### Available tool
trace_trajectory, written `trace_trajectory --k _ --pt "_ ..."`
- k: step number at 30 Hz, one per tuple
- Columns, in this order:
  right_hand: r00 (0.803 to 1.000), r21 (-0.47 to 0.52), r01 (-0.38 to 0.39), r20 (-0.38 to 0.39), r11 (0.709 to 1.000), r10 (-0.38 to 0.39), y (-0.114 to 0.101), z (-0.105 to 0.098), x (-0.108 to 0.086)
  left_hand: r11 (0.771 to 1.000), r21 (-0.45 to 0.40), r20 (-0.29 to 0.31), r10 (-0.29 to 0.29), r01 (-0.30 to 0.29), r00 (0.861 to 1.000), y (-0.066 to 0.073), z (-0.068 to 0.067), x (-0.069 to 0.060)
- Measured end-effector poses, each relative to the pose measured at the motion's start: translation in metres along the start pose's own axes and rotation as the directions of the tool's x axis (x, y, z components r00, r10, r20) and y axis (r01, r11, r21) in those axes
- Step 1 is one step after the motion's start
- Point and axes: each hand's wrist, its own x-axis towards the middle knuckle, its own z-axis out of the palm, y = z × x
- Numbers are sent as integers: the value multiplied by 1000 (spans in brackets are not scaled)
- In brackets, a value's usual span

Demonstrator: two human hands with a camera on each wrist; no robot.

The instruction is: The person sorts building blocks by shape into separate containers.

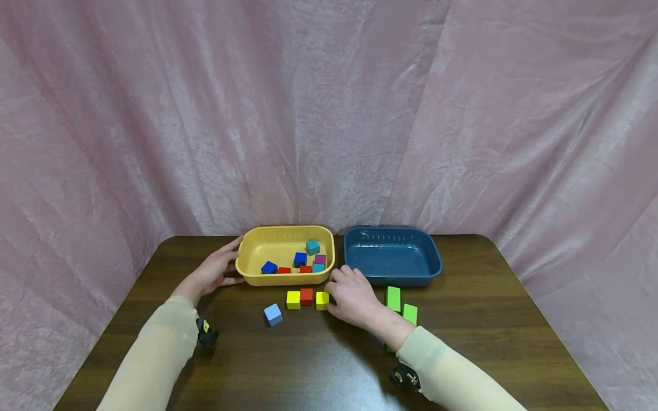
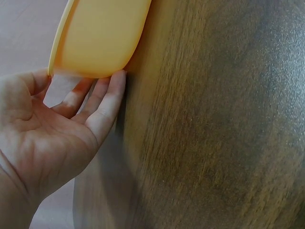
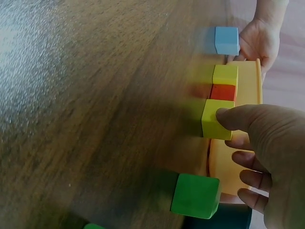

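My left hand (image 1: 217, 268) holds the left end of a yellow tray (image 1: 288, 279). In the left wrist view the thumb is at the rim and the fingertips meet the outside of its wall. Several coloured blocks lie inside the tray. In front of it my right hand (image 1: 354, 295) pinches a yellow block (image 3: 215, 119), with the thumb on its near face and the forefinger partly hidden behind. A red block (image 1: 306, 297) and another yellow block (image 1: 293, 300) stand side by side to its left. Farther left sits a light blue block (image 1: 273, 314).
A dark blue tray (image 1: 393, 281) stands right of the yellow one. Green blocks (image 1: 393, 298) lie in front of it, partly hidden by my right forearm. Behind the wooden table (image 1: 493, 319) hangs a pink curtain (image 1: 329, 114).
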Motion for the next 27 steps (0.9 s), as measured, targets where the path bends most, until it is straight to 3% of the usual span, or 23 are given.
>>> trace_trajectory --k 17,27 --pt "999 54 -15 -50 998 18 1 -7 -4 1000 -3 -4 -12 12 1000 0 0 2" --pt "996 85 -27 -83 996 34 3 -28 -1 1000 4 -4 -4 4 1000 1 -1 0"
